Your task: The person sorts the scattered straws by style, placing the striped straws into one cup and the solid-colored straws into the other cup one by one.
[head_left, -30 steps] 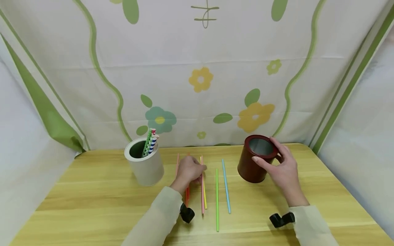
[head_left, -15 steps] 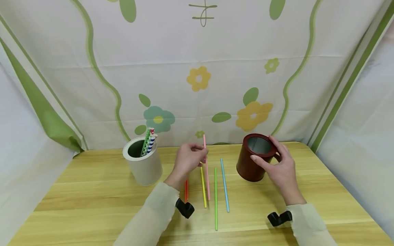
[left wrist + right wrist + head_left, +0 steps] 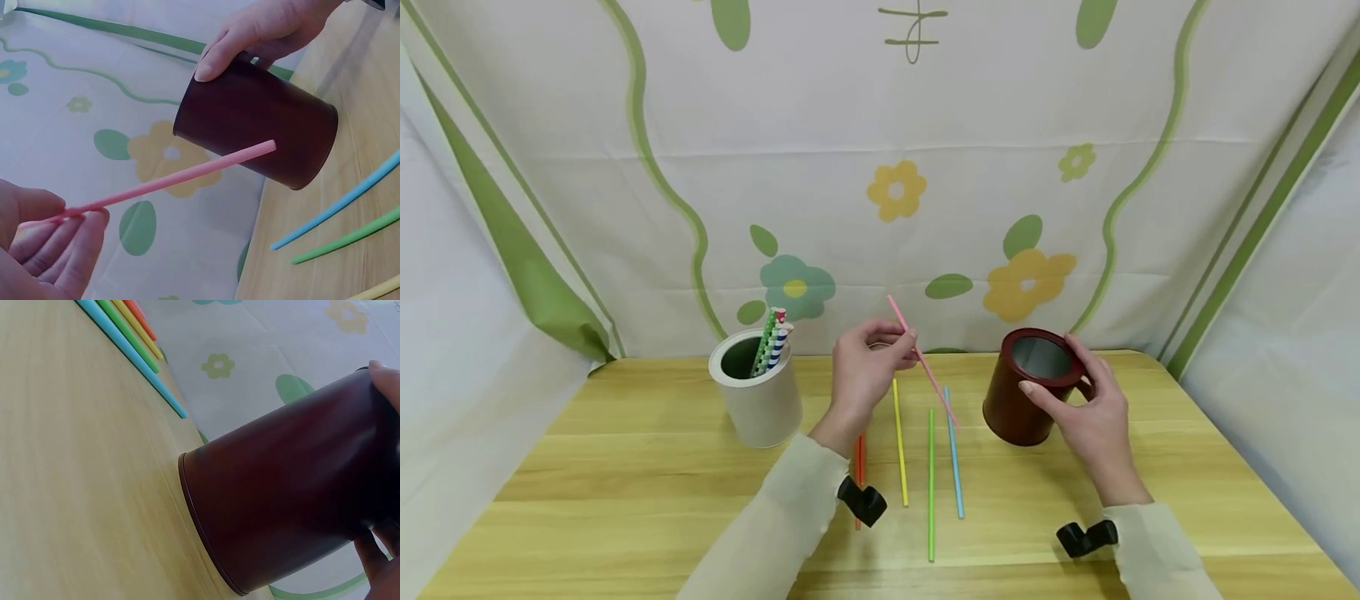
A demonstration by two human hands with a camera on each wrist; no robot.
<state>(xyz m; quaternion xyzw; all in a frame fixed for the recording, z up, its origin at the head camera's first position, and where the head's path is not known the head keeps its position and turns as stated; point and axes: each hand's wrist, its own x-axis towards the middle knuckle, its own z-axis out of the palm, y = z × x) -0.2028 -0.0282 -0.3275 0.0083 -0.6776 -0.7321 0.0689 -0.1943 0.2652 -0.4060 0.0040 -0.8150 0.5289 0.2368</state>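
My left hand (image 3: pixel 865 371) pinches a pink straw (image 3: pixel 931 373) between thumb and fingers above the table. The straw slants, its upper end toward the left and its lower end overlapping the blue straw (image 3: pixel 956 479) in the head view. In the left wrist view, the free end of the pink straw (image 3: pixel 181 177) points toward the dark red mug (image 3: pixel 256 125). My right hand (image 3: pixel 1093 425) grips that mug at its rim, thumb in front and fingers on the handle side. The mug stands upright on the table, open at the top.
On the table lie a green straw (image 3: pixel 931 500), a yellow straw (image 3: pixel 900 450) and red-orange straws (image 3: pixel 860 458), partly hidden by my left wrist. A white canister (image 3: pixel 760 414) with several patterned straws (image 3: pixel 770 343) stands at the left. A flowered cloth (image 3: pixel 895 108) hangs behind.
My left hand has picked the pink straw up from beside the yellow one, raised it and tilted its lower end rightward. My right hand keeps its grip on the mug.
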